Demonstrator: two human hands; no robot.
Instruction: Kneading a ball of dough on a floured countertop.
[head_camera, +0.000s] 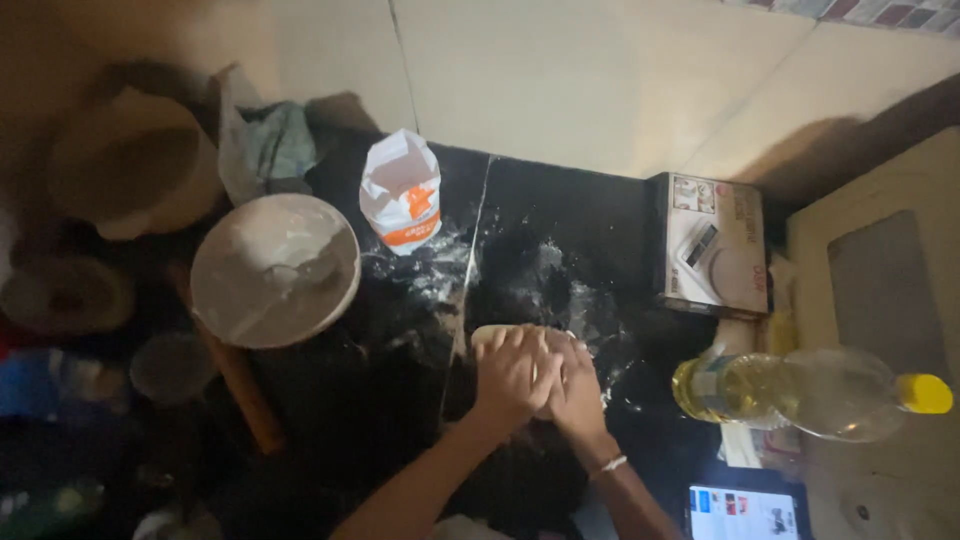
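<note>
Both my hands press down together on a pale lump of dough (492, 334) on a flour-dusted black counter (560, 250). My left hand (512, 372) lies on top of the dough with its fingers curled over it. My right hand (578, 392) sits beside it and partly under it, a thin band on its wrist. Only the dough's far left edge shows past my fingers.
A floured round bowl (275, 268) and a white flour bag with an orange mark (402, 192) stand at the back left. A wooden rolling pin (238, 382) lies below the bowl. At right are a kitchen scale box (712, 245), an oil bottle on its side (800, 392) and a lit phone (742, 512).
</note>
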